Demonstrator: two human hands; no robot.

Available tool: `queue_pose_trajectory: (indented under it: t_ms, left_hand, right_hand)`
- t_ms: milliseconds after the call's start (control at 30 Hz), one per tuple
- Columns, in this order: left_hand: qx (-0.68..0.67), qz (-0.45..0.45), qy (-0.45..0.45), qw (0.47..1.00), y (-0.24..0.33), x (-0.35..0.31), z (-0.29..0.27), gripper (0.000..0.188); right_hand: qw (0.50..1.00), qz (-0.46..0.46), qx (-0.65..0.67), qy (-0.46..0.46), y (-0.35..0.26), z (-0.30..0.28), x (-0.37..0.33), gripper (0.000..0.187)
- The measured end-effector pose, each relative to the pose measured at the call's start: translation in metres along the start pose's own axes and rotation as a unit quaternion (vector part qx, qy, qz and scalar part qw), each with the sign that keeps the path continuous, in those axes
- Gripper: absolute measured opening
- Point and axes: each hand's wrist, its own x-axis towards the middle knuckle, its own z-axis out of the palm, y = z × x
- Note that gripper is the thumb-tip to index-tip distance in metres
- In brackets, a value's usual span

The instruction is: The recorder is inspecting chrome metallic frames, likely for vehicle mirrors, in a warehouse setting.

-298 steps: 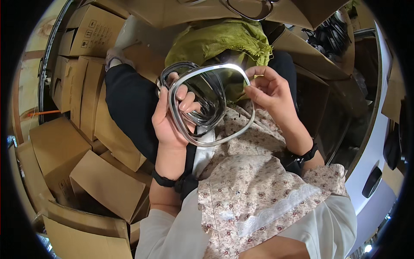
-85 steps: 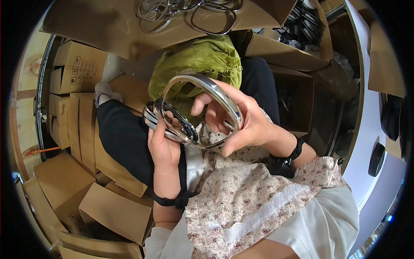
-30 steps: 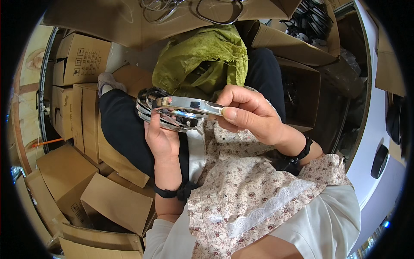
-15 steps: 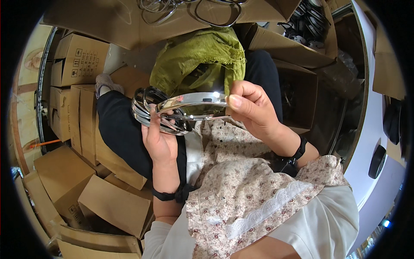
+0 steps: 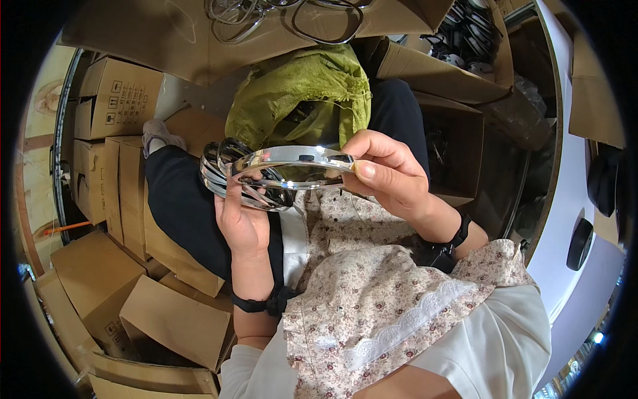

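A shiny chrome trim ring (image 5: 292,157), an oval loop with a bright outer face, is held up level above my lap. My right hand (image 5: 392,176) pinches its right end between thumb and fingers. Several similar chrome rings (image 5: 216,174) hang bunched in my left hand (image 5: 242,223), whose fingers wrap them from below and also meet the left end of the raised ring. Just beyond the rings stands an olive-green woven sack (image 5: 299,86), its mouth open toward me; what lies inside is dark and hard to make out.
More chrome rings (image 5: 325,20) lie on a cardboard surface (image 5: 159,40) at the far side. An open carton (image 5: 419,73) at the far right holds dark parts. Cardboard boxes (image 5: 126,100) are stacked at left, and a white table edge (image 5: 558,199) runs along the right.
The view has shifted slightly. The raised ring has turned a little in my hands, its bright face now flatter toward me; both hands keep their hold.
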Motion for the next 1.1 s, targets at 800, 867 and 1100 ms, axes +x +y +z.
queue_pose_trajectory:
  t_ms: [800, 867, 1100]
  left_hand:
    - [0.006, -0.060, -0.017, 0.998, -0.008, 0.006, -0.001, 0.020]
    - [0.013, -0.064, -0.007, 0.998, -0.007, 0.004, 0.003, 0.019]
    - [0.020, -0.023, 0.035, 0.999, -0.002, 0.004, 0.009, 0.021]
  right_hand:
    - [0.997, 0.000, -0.074, -0.005, -0.014, 0.021, 0.002, 0.042]
    - [0.999, 0.006, -0.050, 0.013, -0.013, 0.019, 0.001, 0.041]
    - [0.983, 0.014, 0.143, 0.111, -0.016, 0.002, 0.004, 0.031]
